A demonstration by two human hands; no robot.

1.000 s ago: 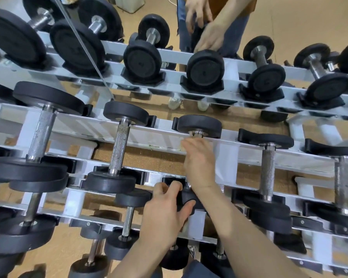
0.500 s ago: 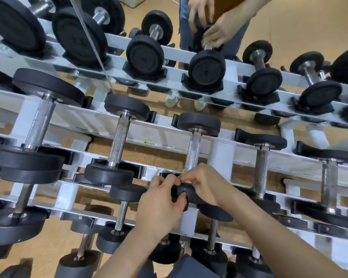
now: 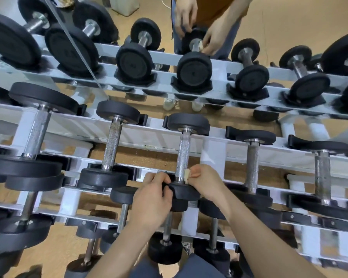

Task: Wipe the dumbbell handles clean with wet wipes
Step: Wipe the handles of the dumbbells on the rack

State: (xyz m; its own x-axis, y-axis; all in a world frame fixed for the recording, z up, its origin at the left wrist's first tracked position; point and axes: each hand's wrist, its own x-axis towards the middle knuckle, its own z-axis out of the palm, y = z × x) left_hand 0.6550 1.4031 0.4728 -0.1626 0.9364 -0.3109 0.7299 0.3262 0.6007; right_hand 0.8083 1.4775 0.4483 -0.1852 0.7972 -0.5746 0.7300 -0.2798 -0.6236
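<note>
Fingers of the right hand (image 3: 206,182) pinch a crumpled off-white wet wipe (image 3: 187,174), mostly hidden, against the knurled steel dumbbell handle (image 3: 182,153), while the left hand (image 3: 151,201) grips its near black rubber head (image 3: 186,192).

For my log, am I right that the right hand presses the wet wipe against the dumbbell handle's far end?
Not the far end: the head view shows the right hand pressing the wet wipe against the near end of the dumbbell handle.

Wet wipe (image 3: 187,174) against dumbbell handle (image 3: 184,152)
</note>
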